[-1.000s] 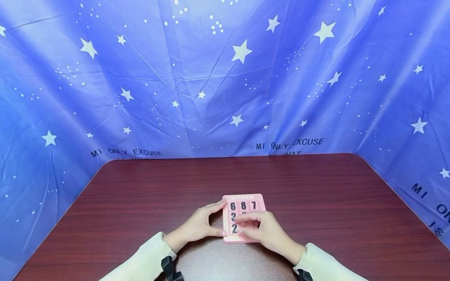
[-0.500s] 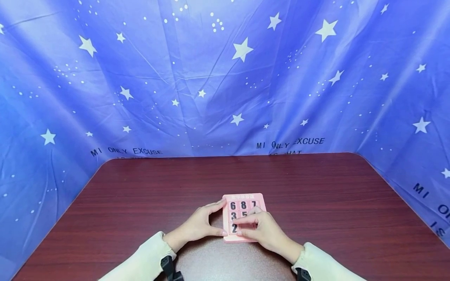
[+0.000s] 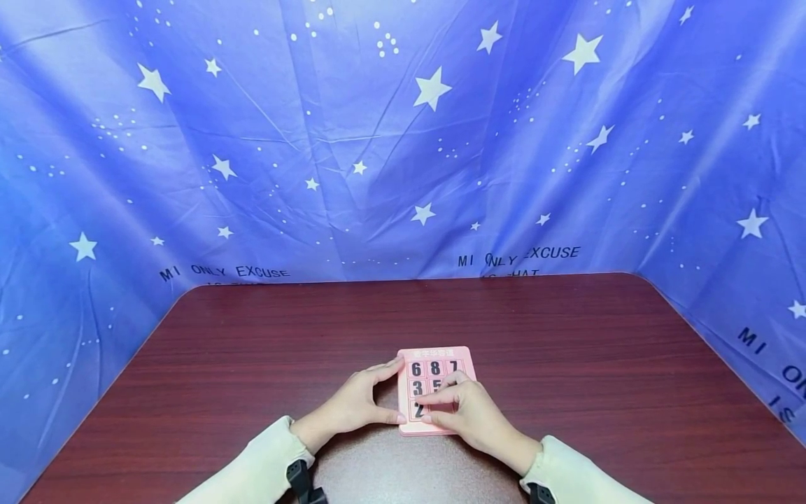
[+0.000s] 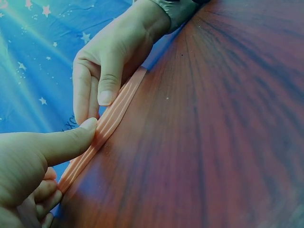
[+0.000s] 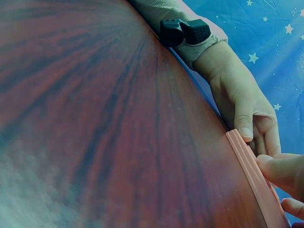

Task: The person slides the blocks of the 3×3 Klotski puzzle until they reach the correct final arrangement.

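A pink number slide puzzle (image 3: 434, 353) lies on the table, with large black numbers on its square tiles. Tiles 6, 8, 7, 3 and 5 show at least in part; the lower right of the board is hidden under my right hand (image 3: 485, 416). Along the puzzle's left edge, my left hand (image 3: 355, 402) grips it between thumb and fingers. The right thumb and index fingertip rest on the tile 2 (image 3: 418, 410), partly covering it. In the left wrist view the puzzle's layered side (image 4: 111, 121) faces the camera.
Dark red wood-grain table (image 3: 283, 329) surrounds the puzzle. Behind and beside it hangs a blue curtain (image 3: 378, 126) with white stars. Each wrist wears a black camera mount, the left one (image 3: 302, 479) close over the table's near side.
My right index fingertip has shifted slightly left and toward me onto tile 2, and another finger has lifted, leaving the 5 in sight. The left hand keeps its grip.
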A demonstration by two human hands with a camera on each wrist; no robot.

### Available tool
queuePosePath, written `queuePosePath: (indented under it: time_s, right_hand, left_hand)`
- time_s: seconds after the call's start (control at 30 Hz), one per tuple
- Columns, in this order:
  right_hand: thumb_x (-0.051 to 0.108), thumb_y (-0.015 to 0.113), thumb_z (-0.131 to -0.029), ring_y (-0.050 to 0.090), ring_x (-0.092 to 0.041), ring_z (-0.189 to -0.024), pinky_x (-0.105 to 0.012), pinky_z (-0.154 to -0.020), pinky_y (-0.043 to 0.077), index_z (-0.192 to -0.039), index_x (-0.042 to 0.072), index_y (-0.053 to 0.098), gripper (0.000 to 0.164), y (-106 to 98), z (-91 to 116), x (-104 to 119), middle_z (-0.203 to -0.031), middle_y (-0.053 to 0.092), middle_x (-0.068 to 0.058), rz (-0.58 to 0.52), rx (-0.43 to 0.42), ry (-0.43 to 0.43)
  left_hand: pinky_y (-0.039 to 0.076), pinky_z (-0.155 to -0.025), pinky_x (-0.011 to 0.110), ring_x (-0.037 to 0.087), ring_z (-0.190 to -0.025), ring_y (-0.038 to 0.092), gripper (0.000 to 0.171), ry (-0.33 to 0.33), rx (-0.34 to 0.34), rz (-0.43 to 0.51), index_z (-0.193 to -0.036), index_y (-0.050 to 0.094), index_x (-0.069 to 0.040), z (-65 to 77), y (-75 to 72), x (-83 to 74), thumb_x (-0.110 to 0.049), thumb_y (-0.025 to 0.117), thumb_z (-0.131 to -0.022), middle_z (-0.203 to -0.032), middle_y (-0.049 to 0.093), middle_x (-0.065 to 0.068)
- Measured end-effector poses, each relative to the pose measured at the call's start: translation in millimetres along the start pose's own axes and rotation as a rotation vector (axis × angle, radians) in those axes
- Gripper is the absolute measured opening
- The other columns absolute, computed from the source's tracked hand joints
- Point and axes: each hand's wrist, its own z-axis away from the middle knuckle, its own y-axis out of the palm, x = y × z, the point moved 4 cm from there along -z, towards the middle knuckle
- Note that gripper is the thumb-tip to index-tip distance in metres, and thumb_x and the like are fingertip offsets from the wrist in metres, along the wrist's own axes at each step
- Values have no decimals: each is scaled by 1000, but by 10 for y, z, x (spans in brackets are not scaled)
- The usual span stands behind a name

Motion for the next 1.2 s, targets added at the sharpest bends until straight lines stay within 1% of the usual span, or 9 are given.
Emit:
queuePosePath:
  time_s: [0.13, 0.37, 0.6, 0.9, 1.1, 1.2]
  right_hand:
    - [20, 79, -74, 53, -6, -82, -22, -70, 46, -93, 18, 78, 19, -3, 3, 15, -94, 60, 2, 14, 2, -7]
    - [21, 79, -75, 46, -3, -78, -20, -66, 43, -93, 19, 78, 19, -11, 20, 32, -95, 58, 3, 28, 3, 21]
    - [18, 79, -73, 48, -4, -80, -21, -68, 44, -93, 19, 78, 19, -15, 38, 26, -93, 57, 4, 35, -14, 4]
    - [19, 80, -73, 45, -3, -77, -19, -62, 42, -94, 20, 78, 21, -45, 53, -6, -92, 56, 4, 43, -13, 0]
    - [19, 80, -73, 47, -3, -78, -20, -63, 43, -91, 19, 78, 18, -79, 80, -42, -89, 56, 7, 40, -42, 1]
    - [19, 80, -73, 48, -3, -79, -20, -63, 43, -89, 17, 79, 16, -94, 92, -55, -88, 56, 7, 25, -58, 18]
  left_hand:
    - [28, -111, 45, 22, -135, 35, 88, 1, 0, -9, -141, 41, -3, -1, -1, 2, -34, 83, -69, -147, 38, 9]
    - [29, -110, 44, 22, -135, 36, 88, 2, 1, -14, -141, 42, -3, -3, -4, -4, -33, 83, -70, -147, 38, 9]
    - [29, -111, 44, 23, -134, 36, 88, 1, 4, -15, -141, 41, -3, 3, -8, -21, -32, 83, -70, -147, 38, 9]
    - [29, -111, 44, 23, -135, 36, 88, -2, 1, -15, -141, 41, -3, 1, -12, -19, -31, 83, -69, -147, 37, 9]
    - [29, -111, 44, 24, -134, 36, 88, -12, 2, -15, -141, 41, -4, 1, -9, -14, -32, 83, -69, -147, 38, 10]
    - [29, -110, 44, 24, -134, 36, 88, -7, 0, -11, -141, 41, -3, 2, -11, -16, -32, 83, -69, -147, 38, 10]
